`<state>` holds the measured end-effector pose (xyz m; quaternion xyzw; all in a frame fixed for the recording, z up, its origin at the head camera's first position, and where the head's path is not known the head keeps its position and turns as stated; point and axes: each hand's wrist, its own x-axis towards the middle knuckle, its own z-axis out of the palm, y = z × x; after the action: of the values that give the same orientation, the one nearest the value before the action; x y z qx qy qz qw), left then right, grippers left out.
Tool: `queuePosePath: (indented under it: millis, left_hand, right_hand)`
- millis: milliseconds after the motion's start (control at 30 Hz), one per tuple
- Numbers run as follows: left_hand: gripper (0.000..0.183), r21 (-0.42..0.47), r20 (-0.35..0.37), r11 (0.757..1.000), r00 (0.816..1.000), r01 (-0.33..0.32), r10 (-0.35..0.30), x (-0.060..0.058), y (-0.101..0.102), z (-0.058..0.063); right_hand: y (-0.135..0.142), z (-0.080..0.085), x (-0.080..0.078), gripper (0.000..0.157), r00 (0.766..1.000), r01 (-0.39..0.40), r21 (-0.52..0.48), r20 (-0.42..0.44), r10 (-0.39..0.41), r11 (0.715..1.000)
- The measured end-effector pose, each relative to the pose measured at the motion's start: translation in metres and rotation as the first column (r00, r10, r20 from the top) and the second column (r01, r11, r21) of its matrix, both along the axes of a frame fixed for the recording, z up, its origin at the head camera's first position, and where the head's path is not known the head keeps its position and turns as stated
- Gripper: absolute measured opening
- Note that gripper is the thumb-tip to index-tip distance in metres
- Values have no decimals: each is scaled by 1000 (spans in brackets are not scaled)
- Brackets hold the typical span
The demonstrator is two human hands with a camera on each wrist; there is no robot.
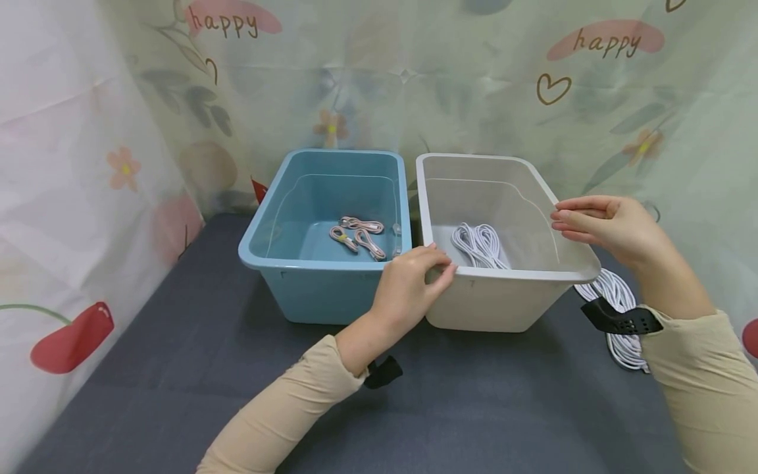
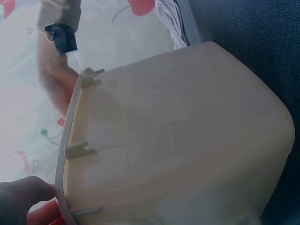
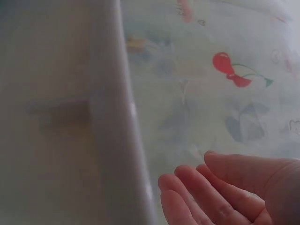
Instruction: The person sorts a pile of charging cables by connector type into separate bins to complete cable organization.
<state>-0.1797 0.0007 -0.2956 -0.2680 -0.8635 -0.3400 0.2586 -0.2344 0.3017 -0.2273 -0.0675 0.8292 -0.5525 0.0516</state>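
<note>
A light grey plastic bin (image 1: 485,303) stands on the dark cloth, with a coiled white cable (image 1: 478,245) inside. My left hand (image 1: 405,280) pinches the bin's rim at its near left corner; in the left wrist view the thumb (image 2: 33,190) meets the rim's edge. By the bin's right rim is my right hand (image 1: 616,227), fingers extended and holding nothing. The right wrist view shows its fingers (image 3: 206,192) a little apart from the rim (image 3: 124,122). To the left, a blue bin (image 1: 320,289) holds several small bundled pinkish cables (image 1: 367,225).
More coiled white cable (image 1: 616,289) lies on the dark cloth (image 1: 474,408) to the right of the grey bin, partly behind the right wrist. A printed curtain (image 1: 379,79) hangs behind both bins and along the sides.
</note>
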Motion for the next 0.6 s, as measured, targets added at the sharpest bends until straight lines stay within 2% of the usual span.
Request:
queuePosePath:
  millis: [233, 400, 600]
  left_hand:
    - [13, -6, -2, 1000, 1000, -3, 3, 0, 0, 0]
    - [13, -4, 1, 1000, 1000, -1, 1, 1, 0, 0]
    - [13, -2, 5, 1000, 1000, -2, 2, 0, 0, 0]
  right_hand:
    - [14, -11, 19, 17, 997, 66, -134, -22, -69, 989]
    - [25, -20, 30, 19, 994, 74, -294, -49, -93, 953]
    - [40, -29, 38, 19, 990, 104, -353, -54, -131, 930]
